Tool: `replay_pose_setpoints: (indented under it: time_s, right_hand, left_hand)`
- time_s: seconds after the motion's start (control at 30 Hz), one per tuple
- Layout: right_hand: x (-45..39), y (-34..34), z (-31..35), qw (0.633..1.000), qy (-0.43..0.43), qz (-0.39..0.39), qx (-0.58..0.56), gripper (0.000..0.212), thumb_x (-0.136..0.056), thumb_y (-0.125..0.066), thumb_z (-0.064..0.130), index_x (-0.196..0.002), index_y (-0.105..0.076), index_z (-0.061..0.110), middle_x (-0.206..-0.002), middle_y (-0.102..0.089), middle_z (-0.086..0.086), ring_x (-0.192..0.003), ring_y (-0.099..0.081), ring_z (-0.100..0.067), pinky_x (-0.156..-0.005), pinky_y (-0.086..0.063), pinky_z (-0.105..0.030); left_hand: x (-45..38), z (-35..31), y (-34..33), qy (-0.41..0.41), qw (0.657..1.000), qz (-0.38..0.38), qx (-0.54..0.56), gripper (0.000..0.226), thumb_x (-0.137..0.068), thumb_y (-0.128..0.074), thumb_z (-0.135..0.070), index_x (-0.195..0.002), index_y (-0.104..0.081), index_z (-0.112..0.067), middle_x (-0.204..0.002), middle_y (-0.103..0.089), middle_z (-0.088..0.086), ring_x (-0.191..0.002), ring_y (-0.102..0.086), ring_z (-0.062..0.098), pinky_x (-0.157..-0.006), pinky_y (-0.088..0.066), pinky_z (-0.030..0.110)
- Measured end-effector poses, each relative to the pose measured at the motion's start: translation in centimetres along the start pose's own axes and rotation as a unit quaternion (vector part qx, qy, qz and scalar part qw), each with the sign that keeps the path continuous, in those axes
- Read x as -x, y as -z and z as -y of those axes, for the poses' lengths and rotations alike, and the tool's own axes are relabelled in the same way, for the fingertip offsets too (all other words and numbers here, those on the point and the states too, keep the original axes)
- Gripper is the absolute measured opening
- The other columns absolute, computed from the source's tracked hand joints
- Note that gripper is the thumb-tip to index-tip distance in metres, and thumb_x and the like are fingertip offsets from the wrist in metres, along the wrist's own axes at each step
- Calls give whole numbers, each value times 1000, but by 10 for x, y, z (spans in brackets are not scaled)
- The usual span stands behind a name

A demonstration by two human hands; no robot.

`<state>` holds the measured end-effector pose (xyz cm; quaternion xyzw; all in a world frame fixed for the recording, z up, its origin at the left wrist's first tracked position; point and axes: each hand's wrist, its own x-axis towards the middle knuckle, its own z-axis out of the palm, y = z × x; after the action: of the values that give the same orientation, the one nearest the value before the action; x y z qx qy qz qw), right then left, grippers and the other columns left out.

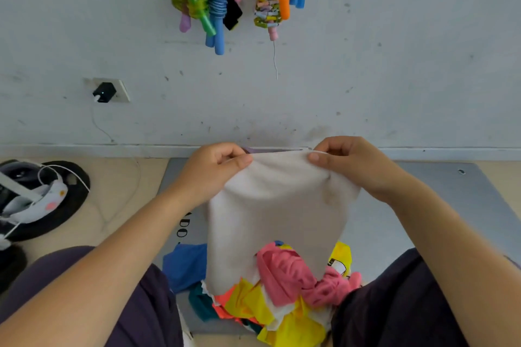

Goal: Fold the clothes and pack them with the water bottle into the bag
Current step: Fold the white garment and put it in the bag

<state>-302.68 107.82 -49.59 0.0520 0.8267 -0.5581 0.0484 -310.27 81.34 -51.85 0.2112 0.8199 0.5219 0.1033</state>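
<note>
both hands, left hand and right hand, fingers pinching white garment above clothes pile

Both forearms are bare, with no sleeve showing anywhere down to the left hand and the right hand. The legs wear dark purplish-grey trousers, perhaps shorts, on either side of the grey mat.
</note>
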Motion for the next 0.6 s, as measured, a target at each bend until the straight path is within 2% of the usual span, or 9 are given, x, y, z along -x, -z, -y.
replay_pose_setpoints:
  time_s: [0.1, 0.13, 0.2, 0.27, 0.33, 0.4, 0.47, 0.53, 0.6]
  right_hand:
    - [-2, 2, -3, 999, 9, 15, 36, 18, -86, -72, 30, -81, -70, 13, -73, -68, -2, -66, -59, -11, -63, -45, -23]
    - [-2, 0, -3, 999, 13, 21, 48, 17, -85, -73, 29, -80, -70, 13, -72, -68, -2, -66, -59, -10, -62, -45, -22]
    - [-2, -10, 1, 998, 16, 41, 34, 14, -82, -75, 29, -77, -71, 17, -72, -71, 0, -64, -61, -8, -57, -46, -17]
    - [0, -25, 6, 997, 21, 74, -21, 12, -78, -77, 32, -78, -74, 20, -76, -74, 0, -67, -65, -7, -58, -48, -15]
    - [3, -38, 10, 992, 33, 104, -58, 16, -76, -75, 35, -84, -77, 21, -85, -76, -2, -76, -69, -9, -65, -51, -17]
    - [6, -47, 11, 988, 43, 128, -73, 21, -82, -70, 32, -96, -76, 18, -97, -76, -7, -90, -72, -18, -77, -55, -25]
    - [6, -47, 11, 988, 41, 128, -79, 21, -89, -66, 24, -105, -72, 11, -102, -74, -13, -94, -71, -27, -83, -54, -34]
    - [6, -42, 10, 991, 25, 96, -86, 12, -91, -64, 17, -97, -70, 8, -85, -73, -9, -74, -68, -20, -67, -54, -25]
    - [6, -37, 9, 996, 11, 60, -67, 12, -91, -65, 17, -87, -69, 6, -70, -68, -6, -61, -62, -17, -59, -50, -20]
  left_hand:
    - [4, 4, 5, 12, 1000, -17, -17, 14, -92, -66, -27, -82, -72, -18, -79, -72, -4, -70, -61, 3, -66, -41, 12]
    - [5, 3, 5, 12, 1000, 0, -24, 11, -92, -66, -28, -85, -72, -21, -77, -71, -9, -71, -62, 1, -66, -41, 10]
    - [6, 1, 2, 4, 998, 63, -28, 7, -92, -66, -34, -97, -71, -33, -56, -60, -18, -58, -55, -5, -63, -38, 6]
    - [9, -3, -6, 1, 990, 142, -6, 24, -91, -64, -44, -115, -64, -43, -45, -46, -18, -50, -46, -6, -64, -38, 10]
    - [14, -9, -14, -27, 980, 194, 25, 30, -91, -62, -46, -121, -60, -43, -46, -48, -23, -48, -47, -9, -58, -36, 5]
    - [16, -13, -18, -46, 980, 193, 21, 20, -91, -60, -51, -106, -66, -40, -47, -46, -21, -43, -40, -3, -47, -31, 6]
    - [13, -11, -17, -42, 988, 149, 6, 28, -87, -59, -56, -85, -67, -30, -50, -38, -14, -47, -30, 6, -47, -25, 13]
    - [9, -8, -12, -22, 995, 98, 1, 31, -89, -60, -49, -79, -63, -20, -58, -37, 0, -53, -30, 12, -49, -23, 19]
    - [7, -6, -6, -9, 997, 78, 4, 29, -91, -61, -43, -78, -62, -18, -62, -38, 3, -56, -31, 12, -51, -24, 20]
